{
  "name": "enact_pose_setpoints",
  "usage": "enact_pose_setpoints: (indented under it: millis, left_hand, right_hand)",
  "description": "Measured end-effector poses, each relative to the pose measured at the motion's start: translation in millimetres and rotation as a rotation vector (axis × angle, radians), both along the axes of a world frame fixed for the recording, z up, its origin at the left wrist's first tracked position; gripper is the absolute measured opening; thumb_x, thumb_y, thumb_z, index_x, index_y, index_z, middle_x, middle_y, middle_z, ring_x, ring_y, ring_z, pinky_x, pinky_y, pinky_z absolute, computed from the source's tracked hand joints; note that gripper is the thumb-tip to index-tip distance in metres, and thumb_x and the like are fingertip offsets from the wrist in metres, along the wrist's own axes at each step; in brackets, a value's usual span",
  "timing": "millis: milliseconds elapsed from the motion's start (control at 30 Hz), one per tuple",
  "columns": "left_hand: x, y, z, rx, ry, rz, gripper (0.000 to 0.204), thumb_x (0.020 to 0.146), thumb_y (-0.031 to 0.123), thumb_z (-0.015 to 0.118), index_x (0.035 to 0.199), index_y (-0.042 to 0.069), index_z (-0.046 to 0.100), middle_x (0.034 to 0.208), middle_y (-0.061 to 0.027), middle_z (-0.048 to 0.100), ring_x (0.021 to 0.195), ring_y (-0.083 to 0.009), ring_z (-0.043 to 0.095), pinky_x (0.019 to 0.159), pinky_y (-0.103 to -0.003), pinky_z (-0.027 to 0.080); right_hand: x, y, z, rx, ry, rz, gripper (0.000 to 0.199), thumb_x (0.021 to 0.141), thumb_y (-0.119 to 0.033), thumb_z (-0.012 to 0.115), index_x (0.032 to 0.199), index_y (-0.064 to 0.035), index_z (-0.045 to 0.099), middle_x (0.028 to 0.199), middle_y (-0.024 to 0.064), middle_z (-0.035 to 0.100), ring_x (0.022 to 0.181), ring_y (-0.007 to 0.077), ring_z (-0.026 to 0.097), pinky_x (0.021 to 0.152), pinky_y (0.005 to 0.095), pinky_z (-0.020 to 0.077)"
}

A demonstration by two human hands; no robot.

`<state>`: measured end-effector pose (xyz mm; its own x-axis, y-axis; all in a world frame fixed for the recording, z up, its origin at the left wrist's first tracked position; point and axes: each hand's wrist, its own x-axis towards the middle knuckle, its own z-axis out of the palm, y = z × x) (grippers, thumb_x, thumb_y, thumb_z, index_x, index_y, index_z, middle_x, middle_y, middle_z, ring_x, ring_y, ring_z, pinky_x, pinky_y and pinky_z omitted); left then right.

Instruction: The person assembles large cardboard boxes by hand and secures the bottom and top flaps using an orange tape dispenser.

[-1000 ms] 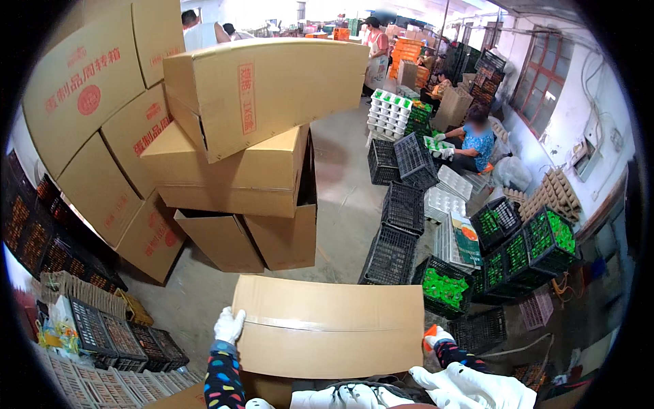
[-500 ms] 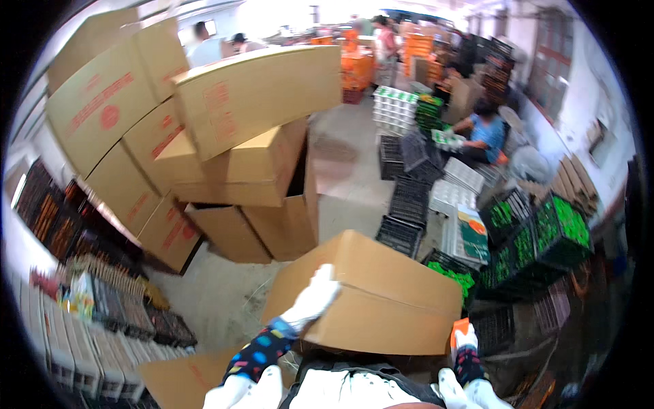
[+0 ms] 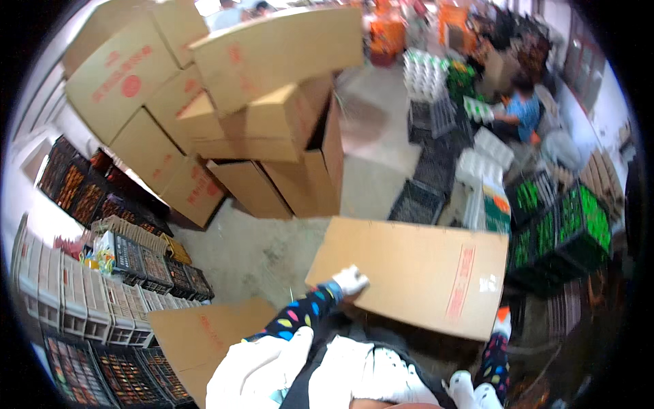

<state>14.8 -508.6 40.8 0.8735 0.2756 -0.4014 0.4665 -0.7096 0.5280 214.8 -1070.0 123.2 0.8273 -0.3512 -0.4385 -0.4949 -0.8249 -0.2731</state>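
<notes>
A brown cardboard box point(image 3: 409, 273) with red print is tilted in front of me, one broad face turned up. My left hand point(image 3: 351, 281), in a white glove, is closed at its near left edge, fingers curled. At the box's near right corner, my right hand point(image 3: 503, 324), also white-gloved, is closed around a small orange object point(image 3: 503, 313), mostly hidden, its kind unclear. Dark sleeves with coloured dots cover both forearms. A second piece of cardboard point(image 3: 204, 334) lies at my left side.
Large cardboard boxes point(image 3: 272, 129) are stacked ahead to the left. Plastic crates point(image 3: 75, 293) line the left side. On the right stand black crates with green contents point(image 3: 579, 218); beyond them a person in blue point(image 3: 524, 116) sits handling a white-and-green tray point(image 3: 477, 109).
The box has tipped so its printed broad face now shows. My left hand has moved right and slightly up along it; my right hand has shifted right. The view has tilted downward.
</notes>
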Motion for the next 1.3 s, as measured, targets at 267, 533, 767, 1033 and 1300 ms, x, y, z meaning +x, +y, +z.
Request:
enact_pose_setpoints:
  millis: [267, 533, 767, 1033, 1300]
  left_hand:
    - [32, 35, -33, -0.028, 0.3, 0.223, 0.089, 0.086, 0.072, 0.058, 0.137, 0.0, 0.047, 0.14, -0.0323, 0.053, 0.13, -0.048, 0.052, 0.107, -0.053, 0.043]
    - [19, 99, -107, -0.186, 0.263, 0.556, 0.1, 0.09, 0.068, 0.059, 0.153, -0.005, 0.033, 0.153, -0.027, 0.043, 0.142, -0.0418, 0.042, 0.117, -0.045, 0.033]
    - [29, 110, 90, -0.844, 0.267, 0.624, 0.065, 0.09, 0.052, 0.067, 0.121, -0.006, 0.068, 0.106, -0.0167, 0.074, 0.09, -0.0273, 0.069, 0.085, -0.038, 0.052]
    - [-28, 130, 293, -0.174, 0.114, 0.42, 0.055, 0.077, 0.047, 0.073, 0.088, -0.006, 0.072, 0.072, -0.016, 0.067, 0.067, -0.0261, 0.064, 0.065, -0.038, 0.05]
    - [-159, 179, 404, 0.572, 0.021, 0.38, 0.045, 0.089, 0.038, 0.067, 0.107, -0.003, 0.07, 0.098, -0.0237, 0.072, 0.092, -0.0374, 0.07, 0.082, -0.044, 0.053]
  right_hand:
    - [1, -99, -48, 0.134, -0.062, -0.122, 0.083, 0.092, -0.043, 0.07, 0.158, -0.0108, 0.032, 0.137, 0.0197, 0.062, 0.121, 0.0311, 0.062, 0.1, 0.0389, 0.05]
    - [-12, -137, -70, 1.038, -0.148, -0.78, 0.057, 0.107, -0.041, 0.046, 0.153, -0.0075, 0.04, 0.146, 0.0125, 0.055, 0.126, 0.03, 0.056, 0.103, 0.0425, 0.0474]
    - [-16, -179, -94, 1.4, 0.007, -0.924, 0.048, 0.109, -0.036, 0.039, 0.145, -0.0052, 0.049, 0.145, 0.0097, 0.056, 0.128, 0.0249, 0.054, 0.105, 0.0383, 0.0447]
    - [-14, -86, -171, 0.519, 0.073, 0.061, 0.03, 0.091, -0.009, 0.057, 0.119, -0.0026, 0.064, 0.106, 0.01, 0.07, 0.093, 0.0228, 0.066, 0.086, 0.0391, 0.0545]
    - [17, 139, -128, 0.914, 0.177, 0.264, 0.074, 0.087, -0.004, 0.066, 0.154, 0.0058, 0.035, 0.136, 0.0142, 0.061, 0.116, 0.0214, 0.061, 0.103, 0.0331, 0.0462]
